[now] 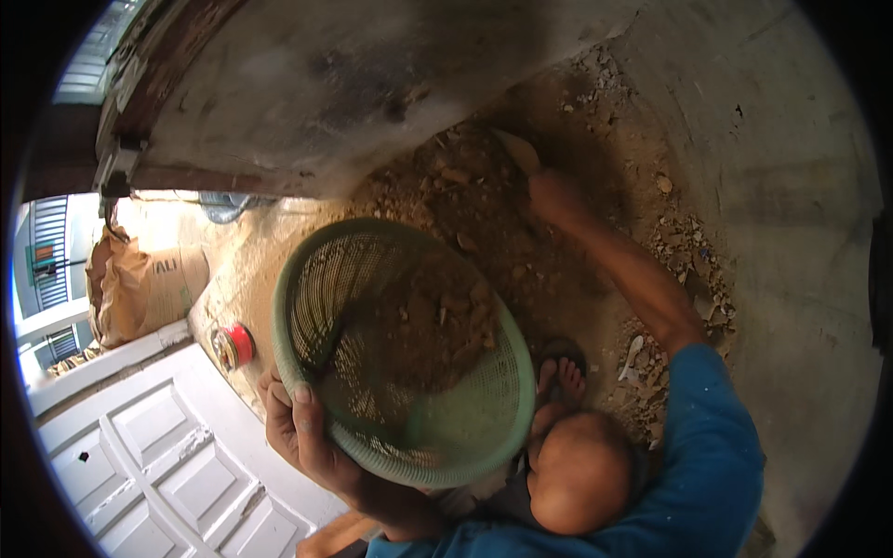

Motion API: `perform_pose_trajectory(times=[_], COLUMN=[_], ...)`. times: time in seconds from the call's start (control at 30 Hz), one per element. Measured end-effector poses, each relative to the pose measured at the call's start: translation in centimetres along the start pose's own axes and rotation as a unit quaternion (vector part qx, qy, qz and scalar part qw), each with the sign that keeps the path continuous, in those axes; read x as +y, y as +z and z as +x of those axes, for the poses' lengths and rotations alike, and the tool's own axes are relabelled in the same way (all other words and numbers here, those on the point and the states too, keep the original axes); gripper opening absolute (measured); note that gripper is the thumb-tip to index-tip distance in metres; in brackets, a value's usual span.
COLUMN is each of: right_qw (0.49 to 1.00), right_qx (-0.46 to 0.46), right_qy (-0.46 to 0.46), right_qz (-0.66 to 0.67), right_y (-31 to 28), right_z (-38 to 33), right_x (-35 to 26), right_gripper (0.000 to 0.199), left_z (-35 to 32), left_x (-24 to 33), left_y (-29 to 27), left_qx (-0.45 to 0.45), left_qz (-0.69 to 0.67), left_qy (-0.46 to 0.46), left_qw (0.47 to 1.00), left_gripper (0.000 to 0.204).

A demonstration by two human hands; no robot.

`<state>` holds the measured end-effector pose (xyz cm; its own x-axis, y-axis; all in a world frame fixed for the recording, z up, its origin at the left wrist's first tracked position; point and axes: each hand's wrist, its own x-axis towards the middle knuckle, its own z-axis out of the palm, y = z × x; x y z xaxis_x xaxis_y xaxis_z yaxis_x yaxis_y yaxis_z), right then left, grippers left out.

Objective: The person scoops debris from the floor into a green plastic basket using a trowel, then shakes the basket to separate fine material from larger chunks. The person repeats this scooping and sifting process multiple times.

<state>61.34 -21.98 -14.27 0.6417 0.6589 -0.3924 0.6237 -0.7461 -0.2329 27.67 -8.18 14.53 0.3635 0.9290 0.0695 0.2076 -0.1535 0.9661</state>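
Note:
My left hand point(312, 437) is closed on the near left rim of a round green plastic mesh basket point(479, 409), thumb over the edge. The basket is tilted, with brown soil and broken lumps point(442, 321) lying inside it. Stretched out far ahead, my right hand point(555, 197) grips a tool with a flat, pale blade, like a trowel point(518, 151); its handle is hidden in the fist. That blade is at the heap of dirt and rubble point(446, 181) beyond the basket.
Grey walls rise ahead point(372, 84) and to the right point(781, 186). Broken chips point(693, 251) lie along the right wall's foot. At left are a brown paper sack point(153, 288), a red tin point(237, 344) and a white panelled door point(200, 474). My bare foot point(563, 377) is beside the basket.

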Motion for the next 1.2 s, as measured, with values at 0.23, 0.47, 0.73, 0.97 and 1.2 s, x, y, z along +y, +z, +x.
perform_pose_trajectory(times=[0.23, 0.47, 0.73, 0.97, 1.2], right_qw=[0.999, 0.982, 0.951, 0.947, 0.970], right_qx=[-0.014, -0.011, -0.197, -0.102, -0.090], right_qy=[-0.037, -0.122, -0.067, -0.028, -0.200], right_qz=[0.008, 0.141, 0.228, 0.303, 0.103], right_y=[1.6, 5.5, 7.7, 4.4, -4.5], right_z=[-1.1, -5.8, -6.7, -10.2, -17.6], right_x=[-0.8, -2.5, -3.8, -4.9, -6.6], right_gripper=[0.025, 0.020, 0.048, 0.050, 0.041], left_z=[-0.2, -0.4, -0.8, -0.8, -1.0], left_x=[0.0, -0.4, -0.3, -1.2, -1.3], left_y=[0.3, 0.0, -0.2, -1.7, -1.7], left_qx=[0.021, 0.011, -0.011, 0.004, 0.005], left_qz=[-0.009, -0.041, -0.072, -0.051, -0.116], left_qy=[-0.018, -0.031, -0.042, -0.010, -0.033], left_qw=[1.000, 0.999, 0.996, 0.999, 0.993], left_gripper=[0.028, 0.026, 0.022, 0.026, 0.028])
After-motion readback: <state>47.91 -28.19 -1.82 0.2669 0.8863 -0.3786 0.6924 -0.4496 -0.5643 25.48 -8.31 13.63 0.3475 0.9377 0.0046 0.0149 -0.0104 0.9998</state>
